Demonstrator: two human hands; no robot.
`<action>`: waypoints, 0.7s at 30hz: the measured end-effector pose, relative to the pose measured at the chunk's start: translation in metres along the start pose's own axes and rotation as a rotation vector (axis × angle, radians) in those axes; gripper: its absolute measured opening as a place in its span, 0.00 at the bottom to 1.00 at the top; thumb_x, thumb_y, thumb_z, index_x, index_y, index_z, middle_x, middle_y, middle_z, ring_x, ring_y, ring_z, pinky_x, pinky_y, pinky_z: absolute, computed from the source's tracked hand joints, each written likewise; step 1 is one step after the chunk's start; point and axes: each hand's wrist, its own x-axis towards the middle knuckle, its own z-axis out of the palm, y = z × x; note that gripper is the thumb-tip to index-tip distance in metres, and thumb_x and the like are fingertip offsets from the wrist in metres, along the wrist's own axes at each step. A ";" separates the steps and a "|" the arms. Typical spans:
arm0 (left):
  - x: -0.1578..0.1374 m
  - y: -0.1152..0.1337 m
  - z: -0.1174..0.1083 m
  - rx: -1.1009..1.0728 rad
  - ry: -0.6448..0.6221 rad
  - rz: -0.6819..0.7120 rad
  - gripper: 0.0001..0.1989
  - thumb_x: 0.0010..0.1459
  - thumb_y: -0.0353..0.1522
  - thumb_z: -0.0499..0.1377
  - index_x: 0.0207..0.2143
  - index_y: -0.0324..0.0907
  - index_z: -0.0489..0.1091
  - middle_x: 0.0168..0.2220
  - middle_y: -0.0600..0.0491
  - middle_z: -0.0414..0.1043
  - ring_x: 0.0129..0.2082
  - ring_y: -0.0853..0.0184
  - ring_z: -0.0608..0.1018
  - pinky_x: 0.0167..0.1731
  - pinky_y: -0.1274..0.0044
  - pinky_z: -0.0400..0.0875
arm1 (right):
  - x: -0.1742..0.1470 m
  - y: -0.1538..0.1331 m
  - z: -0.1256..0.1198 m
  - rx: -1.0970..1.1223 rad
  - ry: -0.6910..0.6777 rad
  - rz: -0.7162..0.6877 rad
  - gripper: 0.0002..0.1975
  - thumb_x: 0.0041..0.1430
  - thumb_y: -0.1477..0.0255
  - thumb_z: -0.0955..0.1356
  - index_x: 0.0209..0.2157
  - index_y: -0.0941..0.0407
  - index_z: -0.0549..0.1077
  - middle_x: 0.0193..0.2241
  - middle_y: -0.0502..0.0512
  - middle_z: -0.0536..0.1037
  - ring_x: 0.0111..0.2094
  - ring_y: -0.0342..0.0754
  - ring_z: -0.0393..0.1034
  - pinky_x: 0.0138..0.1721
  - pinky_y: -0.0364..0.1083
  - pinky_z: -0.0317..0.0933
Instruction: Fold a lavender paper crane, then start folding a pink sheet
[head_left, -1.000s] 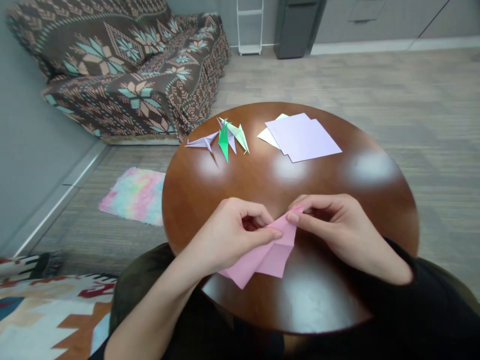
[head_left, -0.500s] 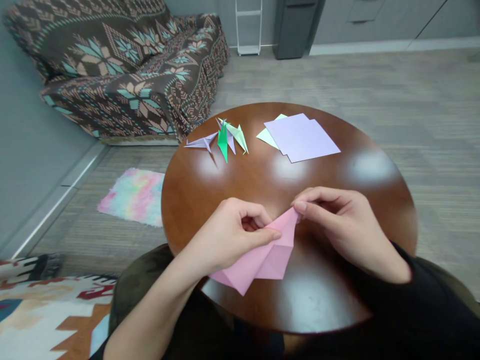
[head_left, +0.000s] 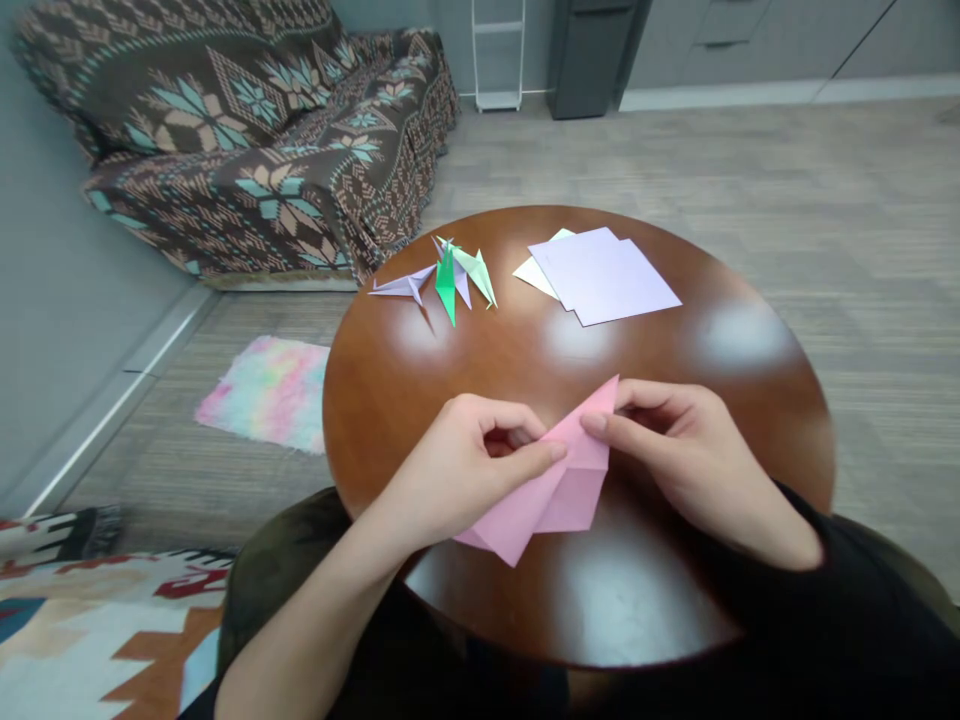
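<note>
A partly folded sheet of pink origami paper [head_left: 566, 500] is held up between my two hands over the near half of the table. My left hand [head_left: 480, 460] pinches its upper left edge, thumb on the front face and the other fingers behind. Near the pointed upper right corner, my right hand [head_left: 667, 430] grips the paper with the thumb in front; its fingers go behind the sheet and are partly hidden. Creases and overlapping flaps show on the lower part, with a corner pointing down.
On the round brown table [head_left: 405, 390], several folded paper cranes [head_left: 446, 280] in purple and green stand at the back left. Flat purple sheets [head_left: 604, 275] overlap a pale green sheet [head_left: 534, 277] at the back right. Beyond are a patterned sofa [head_left: 285, 190] and a fluffy rug [head_left: 266, 395].
The pink paper has shifted up and to the right. My right hand's grip is now lower on it, so the pointed corner sticks out above the thumb. My left hand has barely moved.
</note>
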 end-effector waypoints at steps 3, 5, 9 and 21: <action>0.000 0.000 -0.001 -0.028 -0.001 0.004 0.08 0.58 0.32 0.67 0.29 0.36 0.80 0.25 0.55 0.75 0.26 0.73 0.70 0.25 0.82 0.63 | 0.001 0.005 -0.002 0.039 0.032 -0.006 0.14 0.54 0.57 0.79 0.29 0.54 0.82 0.27 0.52 0.79 0.28 0.46 0.69 0.28 0.43 0.64; 0.000 -0.001 -0.001 -0.062 -0.003 0.000 0.06 0.57 0.31 0.68 0.29 0.36 0.80 0.26 0.55 0.75 0.26 0.74 0.71 0.26 0.82 0.63 | 0.001 0.006 -0.002 0.060 0.044 -0.006 0.12 0.54 0.60 0.79 0.30 0.54 0.82 0.27 0.51 0.79 0.28 0.45 0.68 0.28 0.43 0.63; -0.001 -0.001 0.000 -0.121 -0.007 -0.018 0.04 0.55 0.29 0.70 0.30 0.36 0.80 0.27 0.55 0.76 0.27 0.73 0.72 0.27 0.83 0.65 | 0.000 0.006 -0.001 0.093 0.050 -0.011 0.09 0.55 0.63 0.79 0.31 0.53 0.83 0.27 0.50 0.79 0.28 0.45 0.68 0.29 0.43 0.63; -0.003 -0.003 0.001 -0.071 0.018 0.016 0.05 0.55 0.30 0.69 0.28 0.36 0.80 0.26 0.53 0.77 0.26 0.72 0.73 0.26 0.82 0.65 | -0.004 -0.002 0.002 0.038 -0.055 -0.078 0.05 0.56 0.67 0.79 0.31 0.53 0.85 0.29 0.50 0.81 0.30 0.45 0.72 0.30 0.40 0.66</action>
